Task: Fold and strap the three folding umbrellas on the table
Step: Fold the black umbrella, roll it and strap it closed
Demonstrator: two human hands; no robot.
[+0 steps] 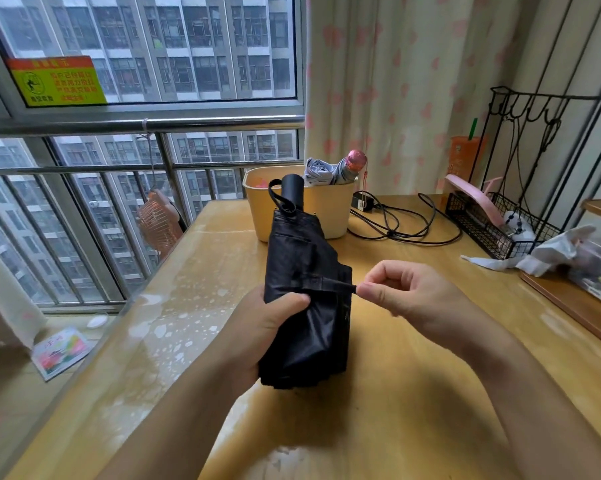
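Observation:
A black folding umbrella is held above the wooden table, its handle pointing away from me and its canopy loosely gathered. My left hand grips the canopy from the left side. My right hand pinches the end of the umbrella's black strap, which is pulled out to the right. A grey umbrella with a pink handle sticks out of a yellow bin at the back of the table. Something pink shows inside the bin; I cannot tell what it is.
Black cables and a charger lie right of the bin. A black wire rack with a pink item, crumpled white plastic and a wooden tray crowd the right side. Window railing and a small fan stand left of the table.

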